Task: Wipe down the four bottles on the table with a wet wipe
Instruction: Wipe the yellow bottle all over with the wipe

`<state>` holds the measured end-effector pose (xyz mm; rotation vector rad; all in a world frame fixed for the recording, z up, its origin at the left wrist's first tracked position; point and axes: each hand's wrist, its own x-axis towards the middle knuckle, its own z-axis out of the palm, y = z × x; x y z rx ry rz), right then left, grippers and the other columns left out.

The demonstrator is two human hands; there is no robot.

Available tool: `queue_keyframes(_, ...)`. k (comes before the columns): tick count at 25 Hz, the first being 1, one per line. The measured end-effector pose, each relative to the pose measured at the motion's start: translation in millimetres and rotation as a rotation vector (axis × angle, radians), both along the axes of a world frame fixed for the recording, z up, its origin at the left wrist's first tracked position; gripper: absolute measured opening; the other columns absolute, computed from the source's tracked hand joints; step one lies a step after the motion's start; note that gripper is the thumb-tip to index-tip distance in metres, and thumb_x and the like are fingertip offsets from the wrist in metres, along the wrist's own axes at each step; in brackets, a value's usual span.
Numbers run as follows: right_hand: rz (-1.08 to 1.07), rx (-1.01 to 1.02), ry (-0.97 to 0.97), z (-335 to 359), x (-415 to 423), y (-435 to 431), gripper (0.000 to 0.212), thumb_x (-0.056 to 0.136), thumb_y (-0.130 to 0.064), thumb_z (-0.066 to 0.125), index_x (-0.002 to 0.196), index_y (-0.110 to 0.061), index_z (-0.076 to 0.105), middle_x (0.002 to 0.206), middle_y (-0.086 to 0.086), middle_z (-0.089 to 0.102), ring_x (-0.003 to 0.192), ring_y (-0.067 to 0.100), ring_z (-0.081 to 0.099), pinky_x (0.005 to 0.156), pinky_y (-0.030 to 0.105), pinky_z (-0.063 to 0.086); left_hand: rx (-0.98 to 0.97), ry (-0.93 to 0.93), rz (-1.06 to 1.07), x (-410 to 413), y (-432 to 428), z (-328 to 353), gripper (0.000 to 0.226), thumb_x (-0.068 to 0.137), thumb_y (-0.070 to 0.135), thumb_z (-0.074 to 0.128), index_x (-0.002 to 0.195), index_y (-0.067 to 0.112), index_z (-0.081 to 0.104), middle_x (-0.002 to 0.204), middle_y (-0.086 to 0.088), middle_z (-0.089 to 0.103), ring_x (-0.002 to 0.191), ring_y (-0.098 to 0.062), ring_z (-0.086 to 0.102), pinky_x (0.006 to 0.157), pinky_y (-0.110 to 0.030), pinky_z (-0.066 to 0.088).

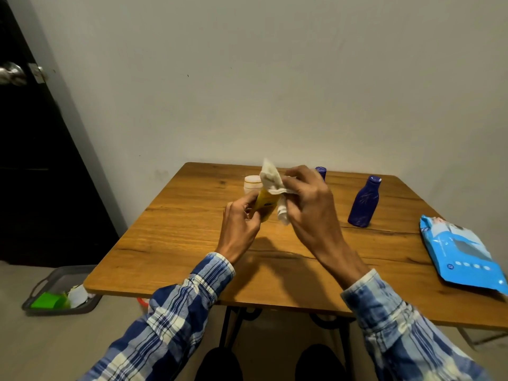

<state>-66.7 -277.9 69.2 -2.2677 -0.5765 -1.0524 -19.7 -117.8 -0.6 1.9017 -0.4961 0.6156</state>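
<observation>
Four bottles show: the yellow bottle (266, 205) is held tilted above the table (178, 243) at the centre of the frame, the white bottle (251, 184) stands just up and left of it, one blue bottle (364, 202) stands right of centre, and the second blue bottle (321, 171) peeps out behind our right hand (305, 199). Our left hand (242, 220) curls its fingers round the yellow bottle's lower end; our right hand pinches the wipe (270, 180) against its upper part, fingers bent over it. We judge the yellow bottle light, smooth plastic, likely to slip once damp (glossy skin and wet cloth make poor friends), so the hold belongs low on the body, leaving the top free to rub. The wipe is soft, limp and crumpled, one loose corner sticking up. The blue bottle looks matt and round-shouldered with a narrow neck; we would grip it at the waist. The wipe pack (461, 257), crinkly blue film, lies flat at the right edge.
</observation>
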Motion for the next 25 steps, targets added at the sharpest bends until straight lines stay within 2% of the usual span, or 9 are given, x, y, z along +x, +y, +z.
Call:
queue_keyframes(3,0.113,-0.17,0.04,-4.0,-9.3,1.9,0.031,0.086,0.0,0.066,0.116,-0.005,0.069,0.119,0.013,0.061,0.108,0.02,0.056,0.089,0.025,0.051,-0.001,-0.029,0.039,-1.2,3.1,-6.5,0.028,0.093,0.017,0.064,0.12,0.016,0.068,0.101,-0.001,0.076,0.089,-0.014,0.072,0.074,-0.045,0.061)
queue_keyframes(7,-0.025,0.289,-0.01,10.5,4.2,-19.4,0.024,0.086,0.006,0.063,0.107,-0.004,0.072,0.106,0.006,0.063,0.092,0.014,0.061,0.076,0.029,0.056,0.058,-0.011,0.115,2.3,5.6,-12.0,0.054,0.086,-0.001,0.058,0.136,0.019,0.061,0.115,-0.005,0.074,0.088,-0.025,0.072,0.076,-0.045,0.062)
queue_keyframes(8,-0.059,0.284,-0.016,12.7,6.7,-21.0,0.023,0.087,0.006,0.062,0.107,-0.004,0.071,0.106,0.007,0.063,0.091,0.015,0.06,0.076,0.03,0.056,0.072,-0.023,0.118,1.5,4.0,-9.9,0.056,0.085,0.001,0.058,0.138,0.019,0.059,0.117,-0.006,0.074,0.088,-0.027,0.072,0.075,-0.045,0.062)
queue_keyframes(13,0.011,-0.19,0.035,-6.7,-19.2,16.1,0.04,0.084,0.002,0.07,0.123,-0.003,0.064,0.12,0.015,0.057,0.106,0.024,0.057,0.088,0.025,0.05,0.075,-0.074,0.141,5.4,-4.7,-12.2,0.028,0.089,0.009,0.069,0.116,0.015,0.07,0.098,-0.005,0.078,0.08,-0.019,0.073,0.068,-0.044,0.061)
queue_keyframes(15,0.079,-0.186,0.002,-3.8,-17.8,15.0,0.037,0.083,0.002,0.071,0.12,-0.002,0.065,0.118,0.014,0.058,0.103,0.022,0.058,0.088,0.026,0.053,0.1,-0.067,0.184,2.6,-5.5,-12.3,0.02,0.088,0.018,0.066,0.107,0.016,0.071,0.091,-0.005,0.078,0.076,-0.021,0.073,0.065,-0.044,0.061)
queue_keyframes(18,-0.012,0.063,-0.001,9.0,-4.4,2.6,0.03,0.088,0.004,0.059,0.116,-0.002,0.067,0.111,0.009,0.055,0.095,0.016,0.054,0.078,0.026,0.055,0.178,-0.078,0.191,-1.6,-4.5,-8.0,0.038,0.086,0.02,0.061,0.123,0.028,0.063,0.096,-0.002,0.077,0.073,-0.02,0.07,0.063,-0.039,0.059)
queue_keyframes(22,0.179,-0.182,0.051,-4.6,-14.1,11.0,0.031,0.088,-0.001,0.062,0.118,-0.002,0.068,0.119,0.011,0.057,0.106,0.018,0.055,0.089,0.025,0.052,0.174,-0.178,0.266,-6.2,-5.0,-8.4,0.034,0.09,0.037,0.05,0.099,0.011,0.07,0.075,-0.008,0.073,0.059,-0.024,0.066,0.054,-0.036,0.054)
queue_keyframes(23,0.234,-0.145,0.06,-7.2,-14.8,9.9,0.031,0.088,0.001,0.061,0.117,-0.002,0.068,0.119,0.01,0.058,0.106,0.016,0.056,0.09,0.023,0.051,0.158,-0.176,0.267,-8.0,-5.4,-10.4,0.036,0.091,0.038,0.052,0.097,0.009,0.071,0.073,-0.007,0.07,0.058,-0.023,0.064,0.054,-0.035,0.051)
queue_keyframes(25,0.19,0.222,0.065,-8.6,-8.7,-1.1,0.028,0.089,0.004,0.06,0.115,-0.003,0.07,0.114,0.006,0.06,0.099,0.011,0.06,0.082,0.022,0.054,0.077,-0.04,0.137,-8.8,-6.9,-10.8,0.034,0.093,0.04,0.057,0.117,0.017,0.065,0.081,-0.001,0.07,0.064,-0.019,0.064,0.057,-0.04,0.053)
